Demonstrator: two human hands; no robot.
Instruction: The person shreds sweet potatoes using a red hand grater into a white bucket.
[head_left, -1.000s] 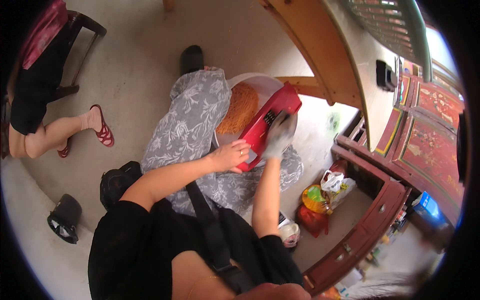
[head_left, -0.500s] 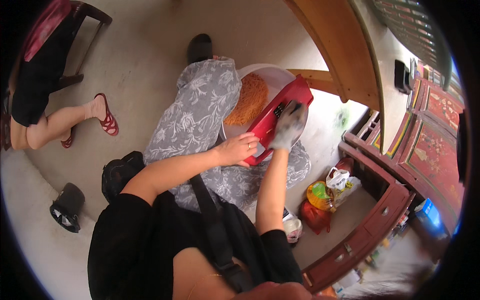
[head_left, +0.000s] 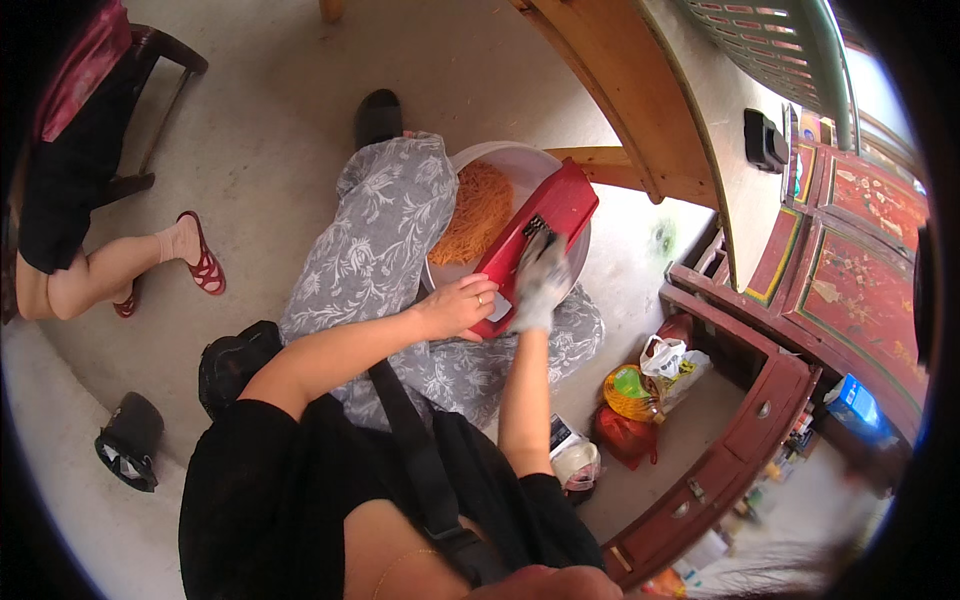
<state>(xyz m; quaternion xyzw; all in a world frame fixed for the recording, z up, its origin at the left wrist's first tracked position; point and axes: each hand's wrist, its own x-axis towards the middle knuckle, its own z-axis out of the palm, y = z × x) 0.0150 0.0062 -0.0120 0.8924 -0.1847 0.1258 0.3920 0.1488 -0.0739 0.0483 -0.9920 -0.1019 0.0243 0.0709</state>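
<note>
Right grip seemingly touches grater.

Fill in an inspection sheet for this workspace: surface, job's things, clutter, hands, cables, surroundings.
Surface: grey floor, with a green stain right of the tub.
Job's things: red grater slanting over a white tub that holds orange shreds.
Clutter: red bag and yellow bottle on the floor at right.
Hands: bare left hand at the grater's near end; gloved right hand over its dark plate, grip hidden.
Cables: nothing seen.
Surroundings: seated person's legs and dark bucket at left; wooden table and painted red cabinet at right.
</note>
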